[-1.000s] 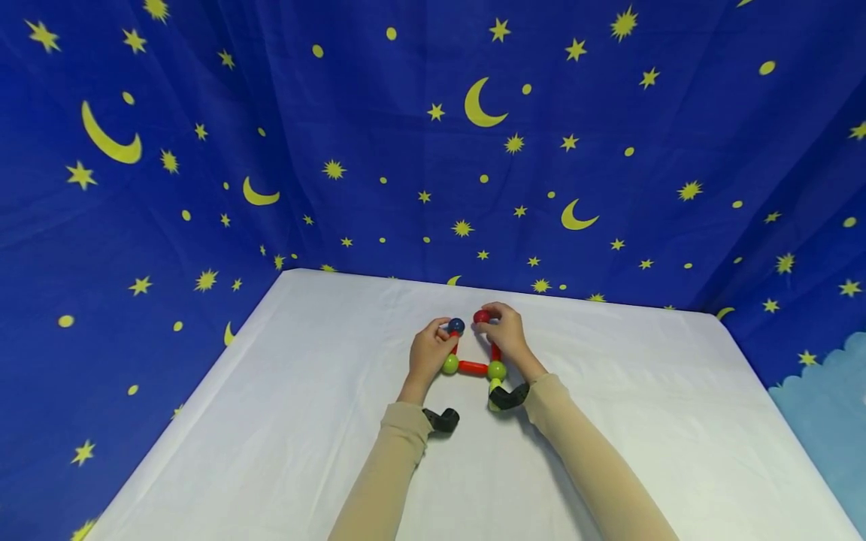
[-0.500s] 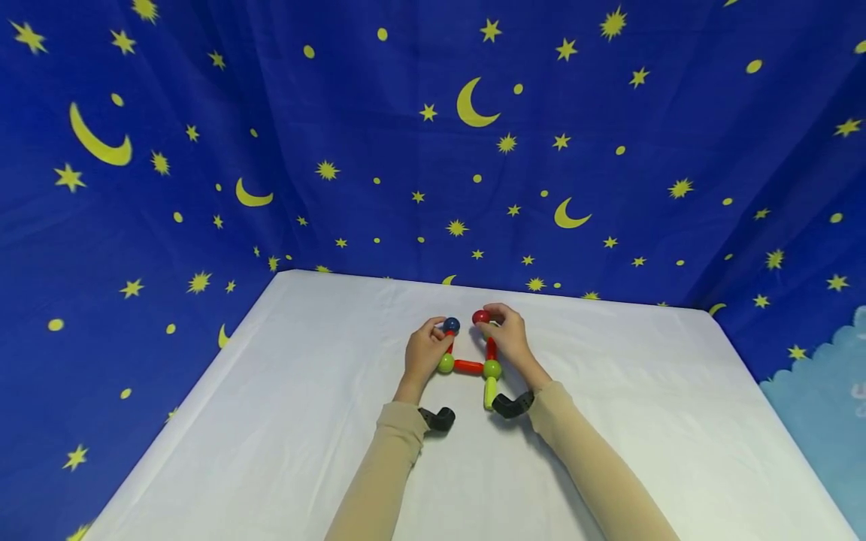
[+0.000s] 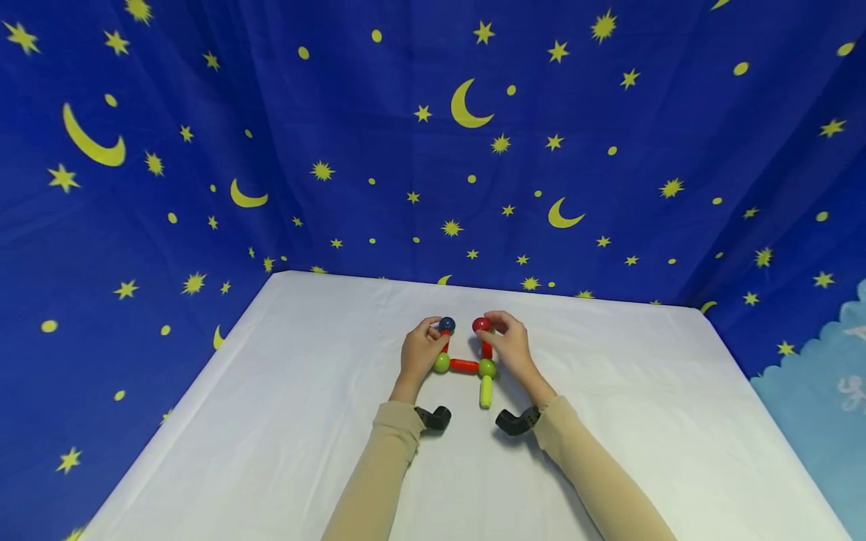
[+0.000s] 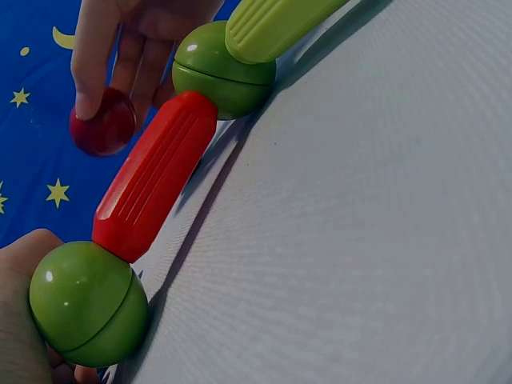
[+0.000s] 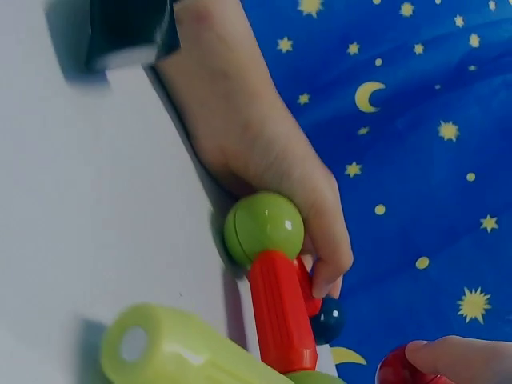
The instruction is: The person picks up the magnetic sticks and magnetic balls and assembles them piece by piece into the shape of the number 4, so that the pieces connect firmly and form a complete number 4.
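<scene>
My left hand [image 3: 419, 353] grips the left red rod [image 5: 307, 288], which has a dark blue ball [image 3: 446, 325] at its far end and a green ball [image 4: 88, 304] at its near end. A middle red rod [image 4: 156, 176] links that ball to a second green ball [image 4: 224, 70]. From this second ball a yellow-green rod [image 3: 485, 392] points toward me and a right red rod [image 3: 487, 350] points away. My right hand [image 3: 512, 347] pinches a glossy red ball [image 3: 481, 324] between thumb and fingers, right at the far end of the right red rod.
A white cloth [image 3: 271, 421] covers the table under the pieces. Blue star-and-moon curtains [image 3: 379, 113] rise behind and at the sides. Black wrist cameras [image 3: 517, 422] jut inward from both sleeves, close over the cloth.
My right hand has brought the red ball slightly nearer to me, down to the rod's end. Its wrist has shifted right, uncovering the yellow-green rod. My left hand keeps its grip as the view turns slightly.
</scene>
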The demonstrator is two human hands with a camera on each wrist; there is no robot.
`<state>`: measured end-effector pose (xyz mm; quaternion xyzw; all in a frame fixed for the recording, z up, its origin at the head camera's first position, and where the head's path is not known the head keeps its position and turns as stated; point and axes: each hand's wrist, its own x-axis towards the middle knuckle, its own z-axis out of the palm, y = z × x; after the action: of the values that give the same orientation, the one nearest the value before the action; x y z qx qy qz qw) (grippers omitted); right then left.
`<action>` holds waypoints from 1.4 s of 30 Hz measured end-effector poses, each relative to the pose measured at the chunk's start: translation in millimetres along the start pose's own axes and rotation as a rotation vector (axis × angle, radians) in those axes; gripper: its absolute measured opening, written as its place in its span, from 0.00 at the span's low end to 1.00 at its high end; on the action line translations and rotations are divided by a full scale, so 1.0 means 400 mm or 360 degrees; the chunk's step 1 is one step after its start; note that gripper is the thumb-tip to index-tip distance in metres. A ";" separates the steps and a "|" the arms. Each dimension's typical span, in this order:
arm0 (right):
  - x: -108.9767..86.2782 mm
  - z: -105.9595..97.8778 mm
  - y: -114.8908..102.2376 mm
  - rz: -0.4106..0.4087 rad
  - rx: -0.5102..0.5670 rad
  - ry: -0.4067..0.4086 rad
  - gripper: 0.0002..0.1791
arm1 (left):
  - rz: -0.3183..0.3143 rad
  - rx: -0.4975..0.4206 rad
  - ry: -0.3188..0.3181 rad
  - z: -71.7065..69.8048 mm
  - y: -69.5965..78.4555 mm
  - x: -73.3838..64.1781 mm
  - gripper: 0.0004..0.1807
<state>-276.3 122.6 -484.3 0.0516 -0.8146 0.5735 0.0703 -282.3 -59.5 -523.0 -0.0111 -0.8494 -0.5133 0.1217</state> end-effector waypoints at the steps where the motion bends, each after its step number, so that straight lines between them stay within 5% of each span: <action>1: -0.005 -0.001 0.000 -0.0024 0.0005 0.0005 0.21 | -0.0002 -0.0006 -0.0001 0.000 0.000 0.000 0.20; 7: -0.033 -0.009 -0.005 -0.0164 0.0019 0.0043 0.20 | 0.0023 -0.0032 -0.0003 -0.002 -0.002 0.001 0.20; 15: -0.069 -0.016 -0.018 -0.0023 0.0063 -0.0013 0.22 | 0.0023 -0.0041 -0.0004 -0.002 -0.003 0.000 0.20; 22: -0.111 -0.023 -0.010 -0.0078 0.0107 0.0015 0.21 | 0.0001 -0.0030 -0.0010 -0.003 0.001 0.002 0.20; 29: -0.184 -0.043 -0.069 -0.0117 0.0158 0.0008 0.20 | 0.0001 -0.0036 -0.0023 -0.001 0.000 -0.001 0.20; 42: -0.260 -0.043 -0.050 -0.0242 0.0266 0.0077 0.19 | 0.0012 -0.0018 -0.0003 0.003 -0.003 0.002 0.20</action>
<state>-169.5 132.4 -478.2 0.1049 -0.7558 0.6334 0.1288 -283.7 -59.0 -524.5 -0.0154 -0.8466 -0.5176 0.1229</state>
